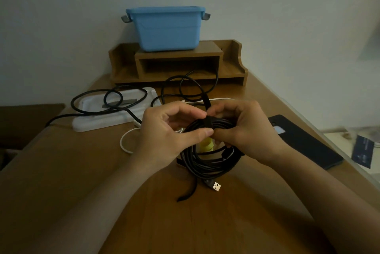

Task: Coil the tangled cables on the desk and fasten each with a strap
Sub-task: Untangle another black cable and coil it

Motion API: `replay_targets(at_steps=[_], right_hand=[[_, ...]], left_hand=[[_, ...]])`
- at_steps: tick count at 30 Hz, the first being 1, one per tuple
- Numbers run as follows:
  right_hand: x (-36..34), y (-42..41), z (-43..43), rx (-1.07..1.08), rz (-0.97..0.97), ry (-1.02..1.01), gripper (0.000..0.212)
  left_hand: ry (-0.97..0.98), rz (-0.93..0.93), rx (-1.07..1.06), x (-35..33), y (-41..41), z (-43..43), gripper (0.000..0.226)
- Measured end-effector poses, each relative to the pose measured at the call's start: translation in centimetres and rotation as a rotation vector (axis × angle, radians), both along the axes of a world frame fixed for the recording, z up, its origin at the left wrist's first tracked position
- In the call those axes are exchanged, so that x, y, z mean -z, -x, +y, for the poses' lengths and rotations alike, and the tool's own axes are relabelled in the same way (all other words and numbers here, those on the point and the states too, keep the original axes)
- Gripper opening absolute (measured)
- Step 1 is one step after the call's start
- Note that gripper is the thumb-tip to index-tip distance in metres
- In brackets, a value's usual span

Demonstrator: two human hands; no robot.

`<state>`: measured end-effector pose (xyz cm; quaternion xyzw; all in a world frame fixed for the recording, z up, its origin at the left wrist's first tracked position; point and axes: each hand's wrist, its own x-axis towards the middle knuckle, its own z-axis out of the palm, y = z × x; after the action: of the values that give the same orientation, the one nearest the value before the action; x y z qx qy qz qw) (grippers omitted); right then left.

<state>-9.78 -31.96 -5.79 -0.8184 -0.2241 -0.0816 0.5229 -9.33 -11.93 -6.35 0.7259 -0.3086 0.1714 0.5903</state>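
A coiled black cable [207,163] hangs above the desk between my hands, its USB plug [216,186] dangling at the bottom. A black strap [208,123] wraps over the top of the coil. My left hand [164,130] pinches the strap and coil between thumb and fingers. My right hand [244,128] grips the coil from the right, fingertips on the strap. Another black cable [115,105] lies loose and looped across a white tray [96,124]. A white cable [125,144] lies on the desk behind my hands. Something yellow [206,144] shows through the coil.
A wooden desk organiser [127,62] stands at the back against the wall, with a blue lidded box [166,29] on top. A black phone [304,142] lies flat at the right near the desk's edge. A grey strip [125,101] lies in the tray.
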Motion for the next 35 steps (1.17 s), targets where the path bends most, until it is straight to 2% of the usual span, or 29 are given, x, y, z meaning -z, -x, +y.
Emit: replay_targets(at_steps=[3,8,14,23,27,35], right_hand=[[-0.1,-0.1,-0.1,-0.06,0.029,-0.029,0.034],[-0.5,-0.3,-0.8,-0.268,0.279,-0.225,0.042],[0.0,-0.3,-0.6,-0.26,0.244,-0.236,0.05],[0.3,-0.1,0.0,-0.209,0.145,-0.224,0.048],[0.2,0.0,0.3,-0.241,0.171,-0.246,0.068],[0.5,-0.2,0.3,-0.226,0.182,-0.238,0.07]], left_hand=[[-0.002,-0.031,0.014,0.0,-0.1,0.2,0.028],[-0.079,-0.059,0.046,-0.1,-0.4,0.9,0.028],[-0.076,-0.023,0.029,0.3,-1.0,0.8,0.022],[0.131,0.326,0.066,0.7,-0.9,-0.3,0.024],[0.212,0.456,0.124,0.6,-0.8,-0.4,0.02],[0.272,0.555,0.137,0.9,-0.8,-0.6,0.032]])
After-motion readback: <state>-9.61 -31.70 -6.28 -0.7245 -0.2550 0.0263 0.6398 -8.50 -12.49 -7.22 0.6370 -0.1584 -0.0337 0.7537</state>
